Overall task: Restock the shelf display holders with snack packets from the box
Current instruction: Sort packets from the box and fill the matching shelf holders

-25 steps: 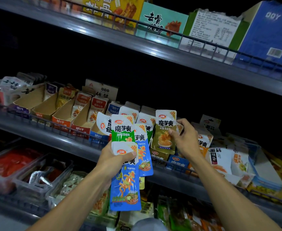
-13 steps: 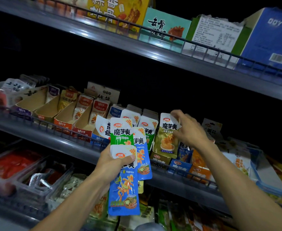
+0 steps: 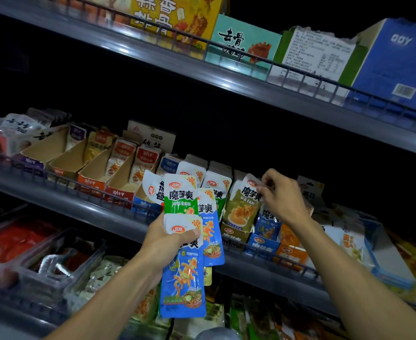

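At the middle grey metal shelf (image 3: 84,207), the person's right hand (image 3: 284,196) pinches the top corner of an olive-green snack packet (image 3: 241,204) printed 魔芋爽, which stands in its matching olive cardboard display holder (image 3: 235,238), so the step in hand looks like seating that packet; whether it is fully down is hard to tell in the dim light. The left hand (image 3: 167,239) is clamped on a fan of blue and green plastic snack packets (image 3: 189,241) with the same 魔芋爽 lettering and a "20%" flash, held in front of the shelf rail. Next, one blue packet would need drawing from the fan and matching to the blue cardboard holder (image 3: 261,244) just beside the olive one.
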`<state>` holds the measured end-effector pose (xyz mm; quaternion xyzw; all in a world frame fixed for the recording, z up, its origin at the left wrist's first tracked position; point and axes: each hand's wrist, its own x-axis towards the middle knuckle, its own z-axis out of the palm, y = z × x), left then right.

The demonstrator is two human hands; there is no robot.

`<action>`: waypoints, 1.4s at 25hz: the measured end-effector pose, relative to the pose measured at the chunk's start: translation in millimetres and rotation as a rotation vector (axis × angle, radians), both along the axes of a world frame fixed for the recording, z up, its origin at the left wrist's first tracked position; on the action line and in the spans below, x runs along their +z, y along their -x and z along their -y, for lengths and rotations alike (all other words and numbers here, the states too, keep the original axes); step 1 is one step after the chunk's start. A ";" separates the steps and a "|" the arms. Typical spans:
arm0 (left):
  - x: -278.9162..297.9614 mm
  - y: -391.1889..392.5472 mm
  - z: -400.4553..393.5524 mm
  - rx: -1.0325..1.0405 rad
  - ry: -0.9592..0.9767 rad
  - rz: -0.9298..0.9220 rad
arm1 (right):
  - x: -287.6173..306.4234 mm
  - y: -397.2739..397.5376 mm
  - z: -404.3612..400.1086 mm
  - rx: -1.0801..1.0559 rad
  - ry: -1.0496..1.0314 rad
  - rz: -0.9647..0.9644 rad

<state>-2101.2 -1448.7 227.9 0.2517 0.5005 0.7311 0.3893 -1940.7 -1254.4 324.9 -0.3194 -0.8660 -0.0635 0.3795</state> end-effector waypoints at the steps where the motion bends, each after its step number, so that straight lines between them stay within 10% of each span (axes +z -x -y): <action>1: 0.0 -0.3 0.0 0.001 0.004 -0.001 | 1.6 -3.3 -2.9 -0.015 -0.021 -0.009; 14: 1.2 -2.9 6.2 -0.051 -0.015 0.016 | -11.0 8.7 4.5 -0.112 0.067 0.286; 19: 5.4 -4.8 14.1 -0.120 -0.040 0.012 | -1.4 7.7 38.4 0.038 -0.074 -0.111; 25: 8.5 -6.9 21.8 -0.198 -0.074 0.045 | -26.1 21.0 96.2 0.389 0.940 -0.168; 35: -1.1 6.5 29.0 -0.190 0.068 -0.165 | -40.0 19.7 91.5 0.291 0.993 -0.254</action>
